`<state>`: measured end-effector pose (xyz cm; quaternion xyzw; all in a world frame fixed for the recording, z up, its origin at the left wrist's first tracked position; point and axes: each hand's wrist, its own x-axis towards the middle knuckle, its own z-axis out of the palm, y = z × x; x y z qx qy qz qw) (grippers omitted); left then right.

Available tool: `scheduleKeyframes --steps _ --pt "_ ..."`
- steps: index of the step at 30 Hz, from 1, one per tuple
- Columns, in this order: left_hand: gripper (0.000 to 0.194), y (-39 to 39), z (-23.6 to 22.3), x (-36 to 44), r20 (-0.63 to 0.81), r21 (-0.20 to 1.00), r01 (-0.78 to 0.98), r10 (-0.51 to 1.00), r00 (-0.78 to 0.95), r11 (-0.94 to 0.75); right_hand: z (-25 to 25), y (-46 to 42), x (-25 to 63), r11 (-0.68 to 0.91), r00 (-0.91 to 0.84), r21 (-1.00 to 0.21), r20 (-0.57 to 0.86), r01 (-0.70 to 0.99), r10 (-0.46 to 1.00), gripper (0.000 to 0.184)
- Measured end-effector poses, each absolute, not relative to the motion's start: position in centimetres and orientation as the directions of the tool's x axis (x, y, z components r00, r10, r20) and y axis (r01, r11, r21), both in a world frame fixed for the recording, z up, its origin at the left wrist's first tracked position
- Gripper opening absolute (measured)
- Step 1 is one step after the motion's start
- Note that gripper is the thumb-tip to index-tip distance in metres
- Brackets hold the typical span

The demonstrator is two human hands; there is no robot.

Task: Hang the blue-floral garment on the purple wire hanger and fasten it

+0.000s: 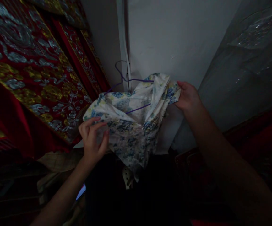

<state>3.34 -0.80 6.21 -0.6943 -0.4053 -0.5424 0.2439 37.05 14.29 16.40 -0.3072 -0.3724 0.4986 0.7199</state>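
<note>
On my screen the floral garment [131, 135] drapes over the purple hanger [138, 108], my right hand [188, 96] pinching its right edge, my left hand [92, 138] (loose, fingers parted) at its left edge.

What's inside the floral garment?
Part of a purple hanger: its lower bar crosses the open neck, while its hook shows outside, above. The floral garment covers the hanger's ends and anything lower down inside.

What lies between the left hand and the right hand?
The garment, with the hanger in its neckline, lies between the left hand and right hand in the head view.
</note>
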Motion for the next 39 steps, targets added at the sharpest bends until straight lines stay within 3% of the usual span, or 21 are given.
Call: scheduleKeyframes --steps 4,6,9,11,13,17,21,26,29,34,37,39 --pt "0.024 0.1 2.5 5.4 0.882 0.182 0.735 0.439 0.172 -0.653 14.9 12.4 36.9 0.147 0.186 -0.812 0.049 -0.565 0.981 0.041" --pt "0.029 0.3 0.8 6.9 0.797 0.325 0.663 0.573 0.193 -0.675 13.5 11.6 36.7 0.103 0.182 -0.8 -0.007 -0.591 0.983 0.038" --pt "0.05 0.7 -0.8 8.9 0.756 0.504 0.587 0.652 0.054 -0.633 11.1 10.9 36.6 0.087 0.147 -0.733 -0.019 -0.675 0.989 0.034" --pt "0.058 1.1 -0.9 9.7 0.76 0.528 0.583 0.649 -0.001 -0.618 9.7 10.8 36.7 0.099 0.116 -0.679 0.021 -0.728 0.993 0.031" --pt "0.057 1.7 -0.4 10.0 0.706 0.535 0.612 0.706 0.055 -0.583 8.7 10.9 36.8 0.115 0.113 -0.656 0.046 -0.746 0.993 0.028" --pt "0.055 2.3 0.3 10.3 0.531 0.57 0.667 0.835 0.147 -0.48 8.1 11.3 36.2 0.14 0.204 -0.623 -0.032 -0.769 0.978 0.03" --pt "0.042 2.2 -1.6 11.0 0.546 0.56 0.653 0.82 0.172 -0.51 8.1 11.3 35.1 0.125 0.224 -0.616 -0.087 -0.778 0.971 0.031" --pt "0.05 2.6 -5.1 12.0 0.399 0.537 0.751 0.9 0.176 -0.385 7.5 11.1 35.1 0.14 0.253 -0.684 -0.067 -0.716 0.965 0.027" --pt "0.039 2.7 -6.2 12.2 0.321 0.532 0.786 0.934 0.158 -0.315 7.0 11.2 35.5 0.114 0.233 -0.742 -0.058 -0.66 0.971 0.027" --pt "0.015 0.5 -6.6 12.6 0.445 0.63 0.644 0.881 0.159 -0.434 5.3 12.6 36.2 0.152 0.229 -0.838 0.033 -0.524 0.973 0.023" --pt "0.017 -1.3 -6.5 12.7 0.501 0.71 0.535 0.862 0.07 -0.457 2.9 11.8 36.2 0.326 0.456 -0.878 0.144 -0.351 0.878 0.015" --pt "0.017 -2.4 -6.2 12.8 0.505 0.757 0.459 0.862 0.042 -0.466 0.3 9.4 35.3 0.449 0.635 -0.865 0.219 -0.226 0.741 0.023"
